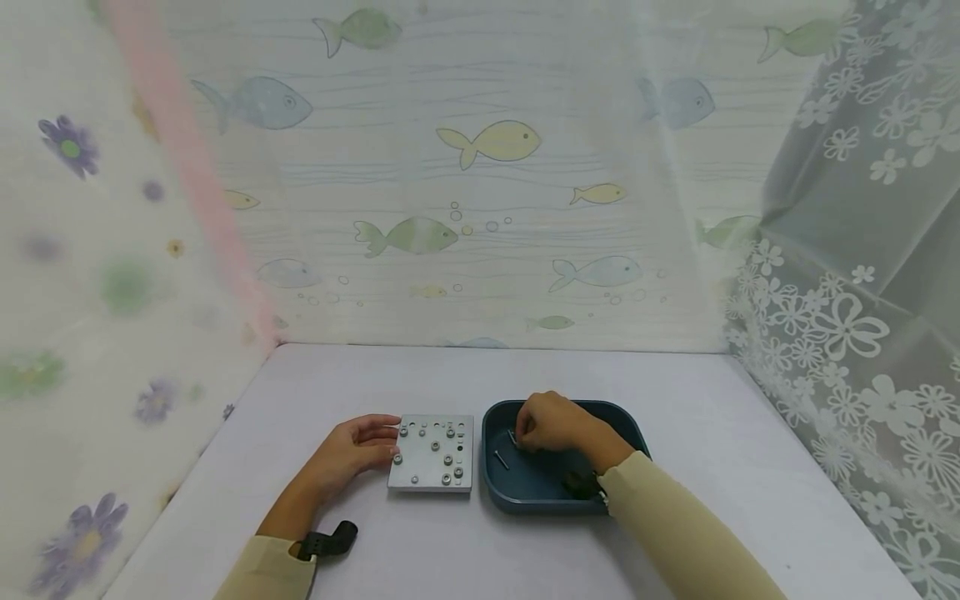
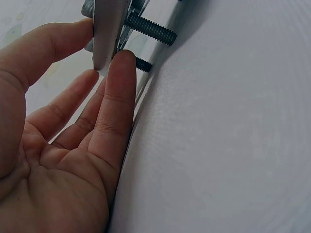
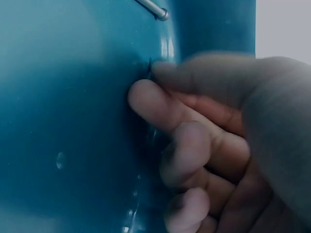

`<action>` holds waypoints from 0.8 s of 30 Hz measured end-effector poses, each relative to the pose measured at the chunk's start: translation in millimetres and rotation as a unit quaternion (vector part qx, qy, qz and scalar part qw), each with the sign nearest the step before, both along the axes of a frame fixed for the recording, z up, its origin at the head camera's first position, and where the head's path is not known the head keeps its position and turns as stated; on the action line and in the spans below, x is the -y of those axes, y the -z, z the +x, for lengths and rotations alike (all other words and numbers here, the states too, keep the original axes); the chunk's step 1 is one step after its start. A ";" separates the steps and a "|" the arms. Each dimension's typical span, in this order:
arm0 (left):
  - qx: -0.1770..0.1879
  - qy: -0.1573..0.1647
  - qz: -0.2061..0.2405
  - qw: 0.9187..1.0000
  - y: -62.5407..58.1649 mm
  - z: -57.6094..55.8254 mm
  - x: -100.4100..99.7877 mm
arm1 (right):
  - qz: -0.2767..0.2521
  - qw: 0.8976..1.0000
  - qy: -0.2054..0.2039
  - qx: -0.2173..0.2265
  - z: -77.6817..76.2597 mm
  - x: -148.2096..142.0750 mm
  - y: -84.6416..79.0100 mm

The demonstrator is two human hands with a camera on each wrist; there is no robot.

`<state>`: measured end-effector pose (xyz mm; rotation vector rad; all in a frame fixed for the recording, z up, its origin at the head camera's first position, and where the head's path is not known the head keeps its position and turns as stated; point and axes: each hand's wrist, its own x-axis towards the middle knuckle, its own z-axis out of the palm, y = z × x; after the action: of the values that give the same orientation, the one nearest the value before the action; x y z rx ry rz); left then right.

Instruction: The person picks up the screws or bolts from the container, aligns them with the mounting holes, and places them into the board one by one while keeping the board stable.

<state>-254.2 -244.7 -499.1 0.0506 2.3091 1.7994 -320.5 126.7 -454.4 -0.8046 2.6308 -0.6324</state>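
A silver metal plate (image 1: 423, 462) studded with several socket-head screws is on the table, left of the blue tray. My left hand (image 1: 348, 450) holds its left edge, with the thumb on one face and a finger behind in the left wrist view. There, black threaded bolt ends (image 2: 151, 29) stick out beneath the plate (image 2: 104, 36). My right hand (image 1: 551, 423) reaches into the tray, fingers curled, thumb and index finger pinching a small screw (image 1: 512, 437), mostly hidden by the fingertips. Another screw (image 1: 501, 460) lies on the tray floor, its head visible in the right wrist view.
The dark blue tray (image 1: 517, 505) has raised rounded walls around the right hand. A white table (image 1: 375, 375) carries everything. Fish-patterned curtain (image 1: 480, 292) hangs behind, with flowered sheets at both sides. A black strap (image 1: 330, 542) sits on the left wrist.
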 end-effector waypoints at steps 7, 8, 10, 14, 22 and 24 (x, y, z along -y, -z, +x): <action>-0.001 0.002 0.001 1.000 0.0 -0.2 -0.2 | 0.027 0.999 0.022 -0.016 1.9 5.3 -0.3; -0.001 0.001 0.000 1.000 0.1 -0.3 -0.1 | 0.029 0.999 0.026 -0.020 2.1 6.0 -0.6; -0.001 0.000 0.000 1.000 0.5 -0.2 0.0 | 0.032 0.999 0.028 -0.027 2.6 7.0 -0.6; -0.002 0.001 -0.001 1.000 0.9 -0.1 0.3 | 0.033 0.999 0.029 -0.030 3.4 7.6 -0.8; 0.000 0.001 0.001 1.000 1.1 0.1 0.3 | 0.015 1.000 0.017 -0.012 2.6 5.0 -3.0; -0.001 0.001 -0.001 1.000 1.4 0.0 0.3 | 0.015 1.000 0.010 -0.019 1.8 5.0 -3.1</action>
<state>-254.2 -245.1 -500.4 0.0550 2.3107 1.7980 -318.7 121.7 -451.2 -0.7889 2.6793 -0.5865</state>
